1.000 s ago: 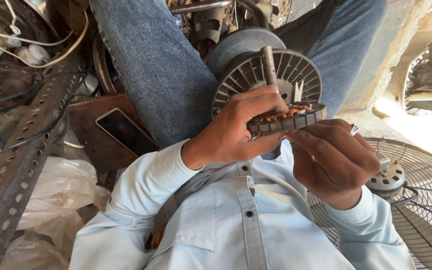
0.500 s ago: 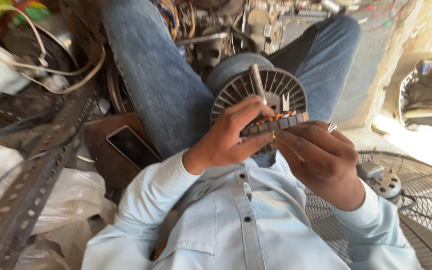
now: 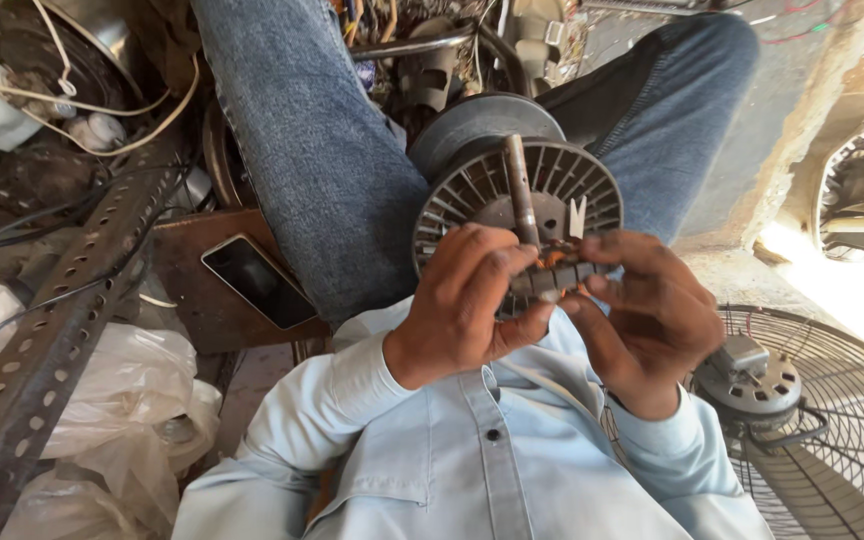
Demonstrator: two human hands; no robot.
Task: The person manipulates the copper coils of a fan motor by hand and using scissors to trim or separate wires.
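Cluttered repair floor, fan guard (image 3: 842, 400) at right; left hand (image 3: 467, 300) and right hand (image 3: 652, 320) both pinch small wound stator (image 3: 552, 275) over ribbed rotor (image 3: 512, 200); thin windings could snag or tear; shaky fingertip grip.

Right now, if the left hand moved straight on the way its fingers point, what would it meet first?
The left hand points toward the right hand, so it would most likely meet that hand's fingertips first, across the small metal stator both hold; depth is unclear.

Phone (image 3: 257, 281) left of the leg (image 3: 322, 150), fan guard (image 3: 832, 420) right, rotor (image 3: 518, 196) between knees.
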